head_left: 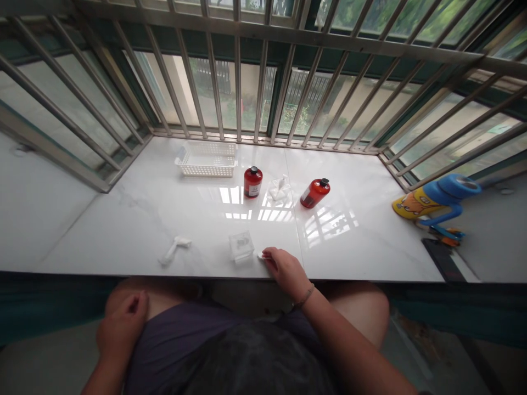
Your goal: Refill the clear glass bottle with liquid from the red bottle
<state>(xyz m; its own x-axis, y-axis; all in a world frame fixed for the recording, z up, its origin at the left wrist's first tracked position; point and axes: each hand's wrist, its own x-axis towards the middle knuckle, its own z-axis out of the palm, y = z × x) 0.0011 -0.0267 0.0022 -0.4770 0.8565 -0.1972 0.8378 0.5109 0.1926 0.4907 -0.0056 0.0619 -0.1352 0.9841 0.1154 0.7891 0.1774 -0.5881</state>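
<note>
Resting right hand on a small white scrap at the near edge of the marble-look counter.
Right fingers are nearly straight, on the scrap; can't tell if it's pinched or only touched, and it might be tissue. Scrap sits just beside a clear plastic box. Left hand is loosely curled on the thigh, holding nothing. Further back: white plastic basket, upright red bottle, red bottle on its side, crumpled white tissue between them.
</note>
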